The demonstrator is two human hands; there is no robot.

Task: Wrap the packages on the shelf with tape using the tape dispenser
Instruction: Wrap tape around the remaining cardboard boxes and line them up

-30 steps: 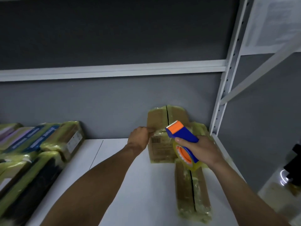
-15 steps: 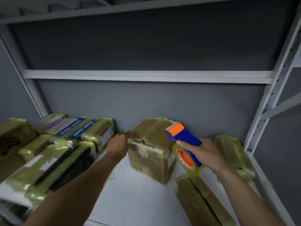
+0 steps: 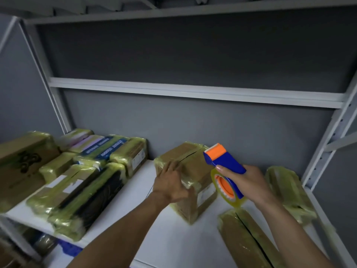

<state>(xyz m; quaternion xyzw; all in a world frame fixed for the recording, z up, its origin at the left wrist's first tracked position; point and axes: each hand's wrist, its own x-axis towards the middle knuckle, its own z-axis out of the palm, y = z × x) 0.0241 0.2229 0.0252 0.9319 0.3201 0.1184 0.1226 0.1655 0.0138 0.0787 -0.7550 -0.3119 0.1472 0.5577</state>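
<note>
On the white shelf (image 3: 133, 188), about in its middle, stands a brown box (image 3: 195, 165) that is covered with yellowish tape, with one corner turned toward the person and its back close to the grey wall (image 3: 193, 122). The left hand (image 3: 170, 185) rests on the near top corner of this box. Its fingers lie almost straight along the top, beside the left edge, and the thumb lies down the near corner. This hand is spread wide and closes round nothing. The right hand (image 3: 249, 182) is just to the right of the box and a little above the shelf, and its fingers are curled tightly round the blue handle of the dispenser (image 3: 226, 161). The orange head (image 3: 216, 151) of the dispenser points up and away, over the right top edge of the box; whether it touches the box I cannot tell. The roll (image 3: 236, 203) hangs under the hand, in front of the right face of the box and just above a long package (image 3: 237, 235). That package lies flat at the front right of the shelf, with a dark slit along its top. Behind the right hand, a further package (image 3: 286, 190) lies beside the white post (image 3: 328, 144). Well apart on the left side, many wrapped packages (image 3: 85, 182) lie close together in rows, some brown, some blue, one dark.
</note>
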